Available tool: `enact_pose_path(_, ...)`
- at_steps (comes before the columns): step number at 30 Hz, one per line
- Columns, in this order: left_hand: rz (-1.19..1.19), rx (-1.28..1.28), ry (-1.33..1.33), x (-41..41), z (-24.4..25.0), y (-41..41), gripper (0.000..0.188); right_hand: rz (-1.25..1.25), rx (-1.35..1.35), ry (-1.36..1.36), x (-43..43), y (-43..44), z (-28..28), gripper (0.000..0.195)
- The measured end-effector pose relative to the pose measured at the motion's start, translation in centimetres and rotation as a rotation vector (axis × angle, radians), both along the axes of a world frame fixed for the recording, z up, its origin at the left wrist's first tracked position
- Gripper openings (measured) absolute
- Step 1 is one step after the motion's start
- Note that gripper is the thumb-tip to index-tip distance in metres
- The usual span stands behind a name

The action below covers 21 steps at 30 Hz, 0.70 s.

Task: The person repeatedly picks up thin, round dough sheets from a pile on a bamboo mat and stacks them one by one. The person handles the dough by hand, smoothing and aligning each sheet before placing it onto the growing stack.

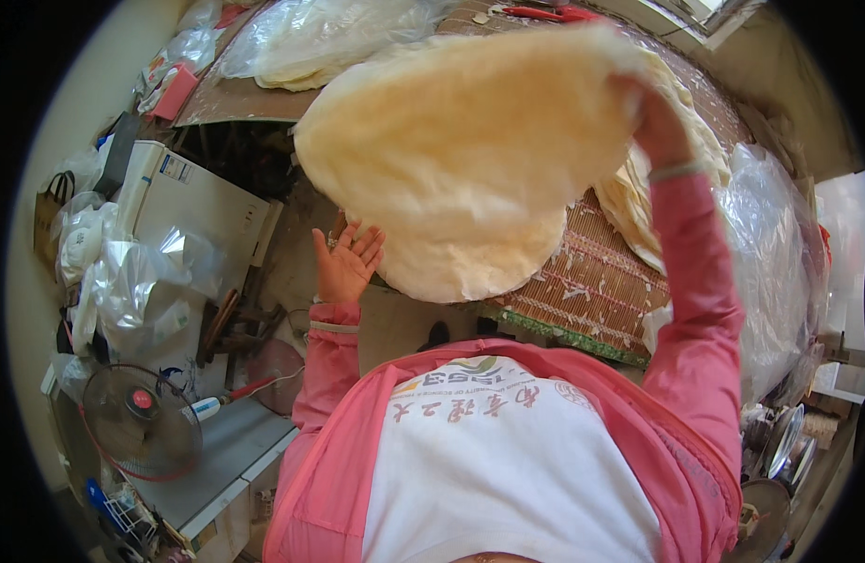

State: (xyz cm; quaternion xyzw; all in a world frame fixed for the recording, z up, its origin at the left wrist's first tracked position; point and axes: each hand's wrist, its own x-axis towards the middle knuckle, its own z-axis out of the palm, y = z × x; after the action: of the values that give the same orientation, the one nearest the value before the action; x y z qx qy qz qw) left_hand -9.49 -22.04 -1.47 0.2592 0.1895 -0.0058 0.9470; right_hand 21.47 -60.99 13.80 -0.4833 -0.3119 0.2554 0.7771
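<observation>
A large, thin, pale-yellow flatbread (468, 127) hangs raised in front of me, partly blurred. My right hand (654, 127) grips it at its right edge; the fingertips are blurred. Below it, a second rounded flatbread part (468, 260) sticks out over the edge of the bamboo-slat mat (587, 260); whether it is a separate sheet I cannot tell. My left hand (348, 264) is palm up with fingers apart, beside the lower left edge of the bread, and holds nothing. More folded flatbreads (633, 204) lie on the mat beyond my right forearm.
Clear plastic sheeting (763, 274) lies at the right, and a plastic bag (334, 35) covers flatbreads at the far left. Bread crumbs litter the mat. At the left stand a white chest-like appliance (193, 204), a wooden stool (242, 327) and an electric fan (142, 422).
</observation>
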Motion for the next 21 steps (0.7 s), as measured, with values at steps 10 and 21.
enact_pose_path(10,0.004,0.421,0.123,1.7,-1.6,0.0,0.047,-0.742,-0.408,0.320,-11.9,3.7,-18.3,0.033)
enact_pose_path(21,0.261,0.797,0.123,2.8,-6.4,-0.1,0.048,-0.904,-0.983,-0.413,-11.8,4.7,-20.6,0.065)
